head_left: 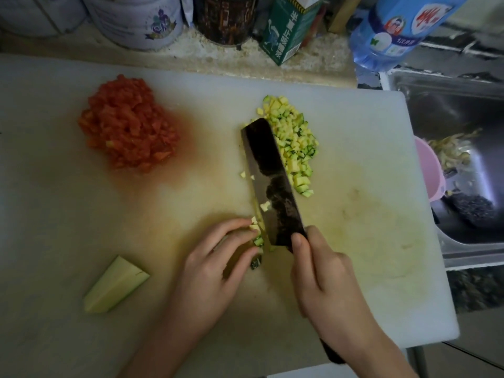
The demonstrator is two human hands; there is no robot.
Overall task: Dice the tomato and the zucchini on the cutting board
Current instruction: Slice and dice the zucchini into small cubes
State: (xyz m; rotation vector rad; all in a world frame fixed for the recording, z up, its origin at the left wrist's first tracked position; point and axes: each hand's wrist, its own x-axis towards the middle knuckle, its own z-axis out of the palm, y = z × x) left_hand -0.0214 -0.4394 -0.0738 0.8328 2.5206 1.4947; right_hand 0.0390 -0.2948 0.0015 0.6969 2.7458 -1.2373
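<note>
Red first: from the head view, the diced tomato (128, 126) is heaped on the left of the cutting board (368, 241), looking finished. The zucchini dice (293, 143) are piled right of the cleaver (272, 181), which the right hand (324, 279) grips. The left hand (215, 271) pinches a zucchini strip (257, 240) against the blade. One zucchini wedge (114, 286) lies uncut, so I'd call it well past halfway.

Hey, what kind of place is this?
Probably a home kitchen counter: a cutting board with diced tomato, a cleaver in the right hand, and a steel sink beside the board.
</note>
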